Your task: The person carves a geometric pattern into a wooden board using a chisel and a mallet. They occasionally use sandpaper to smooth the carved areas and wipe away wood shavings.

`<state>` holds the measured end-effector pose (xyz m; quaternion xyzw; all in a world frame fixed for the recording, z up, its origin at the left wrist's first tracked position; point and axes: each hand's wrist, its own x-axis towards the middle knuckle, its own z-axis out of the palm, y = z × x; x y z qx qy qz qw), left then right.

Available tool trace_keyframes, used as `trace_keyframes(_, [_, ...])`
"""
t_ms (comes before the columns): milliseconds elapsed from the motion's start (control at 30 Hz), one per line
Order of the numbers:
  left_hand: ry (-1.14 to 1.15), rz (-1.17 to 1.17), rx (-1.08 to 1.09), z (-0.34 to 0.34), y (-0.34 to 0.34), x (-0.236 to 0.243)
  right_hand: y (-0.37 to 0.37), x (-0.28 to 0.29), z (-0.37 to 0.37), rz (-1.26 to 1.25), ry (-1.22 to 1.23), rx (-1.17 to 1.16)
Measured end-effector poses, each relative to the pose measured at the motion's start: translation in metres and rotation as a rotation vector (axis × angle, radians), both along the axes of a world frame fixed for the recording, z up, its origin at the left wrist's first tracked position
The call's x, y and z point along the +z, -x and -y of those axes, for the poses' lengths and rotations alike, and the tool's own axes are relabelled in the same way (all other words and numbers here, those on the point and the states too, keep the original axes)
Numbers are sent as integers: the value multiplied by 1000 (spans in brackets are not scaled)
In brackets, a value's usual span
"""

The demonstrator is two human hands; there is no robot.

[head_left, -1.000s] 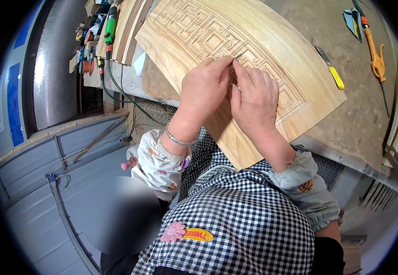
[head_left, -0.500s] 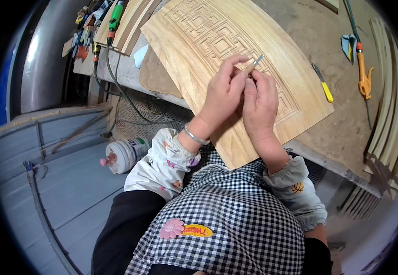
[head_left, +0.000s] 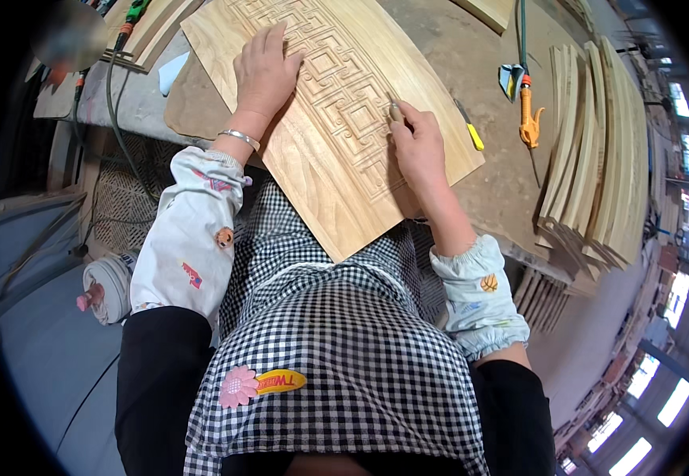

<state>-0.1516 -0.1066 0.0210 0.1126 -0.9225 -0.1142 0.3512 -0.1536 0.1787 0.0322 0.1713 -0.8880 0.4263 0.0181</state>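
Note:
A pale wooden panel point(head_left: 303, 170), carved with a band of square fretwork, lies slanted across the bench, its near corner reaching over its front edge by my apron. My left hand point(head_left: 266, 73) rests on the panel's left part with fingers stretched out, holding nothing. Over the right side of the carving, my right hand point(head_left: 419, 147) grips a small carving knife point(head_left: 396, 113) by its wooden handle. The knife's tip points away from me, near the carved lines; whether it touches the wood I cannot tell.
Right of the panel lies a yellow utility knife point(head_left: 474, 135). Beyond it is an orange air blow gun point(head_left: 530, 119) on a hose. Curved wooden strips point(head_left: 594, 151) are stacked at the right. A green-bodied tool point(head_left: 136, 11) is far left; a white bucket point(head_left: 109, 287) stands below.
My hands were together over the panel with the knife between them. Now the left has moved away to lie on the panel, and the right has lowered the knife to the carving. My view has shifted right.

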Motion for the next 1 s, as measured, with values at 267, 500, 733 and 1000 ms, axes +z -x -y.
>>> trace_keyframes(267, [54,74,0,-14,4,-7,-2,43,17,27,-274,-78])
trace_keyframes(500, [51,80,1,-15,3,-6,7,48,20,-16,-427,25])
trace_keyframes(733, [40,91,10,-14,3,-7,14,51,23,-3,-450,71])
trace_keyframes(1000, [63,109,9,-18,1,-4,15,58,30,-22,-491,81])
